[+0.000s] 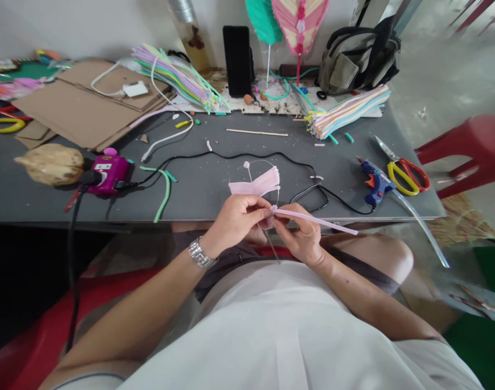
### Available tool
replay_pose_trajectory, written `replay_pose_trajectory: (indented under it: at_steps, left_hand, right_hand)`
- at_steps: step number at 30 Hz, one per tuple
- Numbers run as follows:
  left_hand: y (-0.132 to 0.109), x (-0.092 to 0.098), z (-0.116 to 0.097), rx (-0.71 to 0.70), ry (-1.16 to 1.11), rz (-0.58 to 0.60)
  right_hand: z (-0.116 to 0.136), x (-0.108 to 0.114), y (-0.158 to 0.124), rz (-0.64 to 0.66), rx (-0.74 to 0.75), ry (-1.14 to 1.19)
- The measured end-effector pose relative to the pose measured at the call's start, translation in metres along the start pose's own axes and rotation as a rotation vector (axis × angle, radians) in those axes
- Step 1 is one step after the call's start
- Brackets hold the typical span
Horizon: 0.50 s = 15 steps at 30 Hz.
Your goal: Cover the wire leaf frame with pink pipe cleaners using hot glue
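Note:
Just off the table's front edge, my left hand (247, 218) pinches a small pink knot with a thin wire stem pointing down toward my lap. My right hand (299, 234) meets it there, fingers closed on a pink pipe cleaner (332, 223) whose free end sticks out to the right. Above the fingers is a pink fan-shaped piece (256, 183) made of pipe cleaners lying side by side. A fine wire curves from a small pink ball (246, 164) down to the knot. My fingertips partly hide the joint.
A glue gun (377, 184) and scissors (404, 170) lie on the right. Pipe-cleaner bundles (349, 114) rest near the back, with a phone (237, 62) propped upright. A purple power socket (108, 172) and cardboard (89, 103) are on the left. A black cord (247, 155) crosses the table.

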<state>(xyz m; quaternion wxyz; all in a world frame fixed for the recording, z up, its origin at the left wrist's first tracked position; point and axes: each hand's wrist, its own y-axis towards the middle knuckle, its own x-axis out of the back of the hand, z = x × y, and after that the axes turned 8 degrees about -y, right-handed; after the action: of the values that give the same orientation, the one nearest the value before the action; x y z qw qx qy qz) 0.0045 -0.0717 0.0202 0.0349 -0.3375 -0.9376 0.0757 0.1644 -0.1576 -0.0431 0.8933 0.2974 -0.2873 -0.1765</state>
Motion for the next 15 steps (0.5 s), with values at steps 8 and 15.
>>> replay_pose_trajectory:
  at_steps: [8, 15]
  left_hand:
    - [0.003, 0.002, -0.010, -0.044, 0.036, 0.021]
    - [0.007, -0.006, -0.024, -0.090, 0.025, -0.106]
  right_hand:
    - [0.014, -0.004, 0.008, -0.033, -0.196, -0.078]
    - [0.022, -0.003, 0.029, -0.092, -0.155, -0.077]
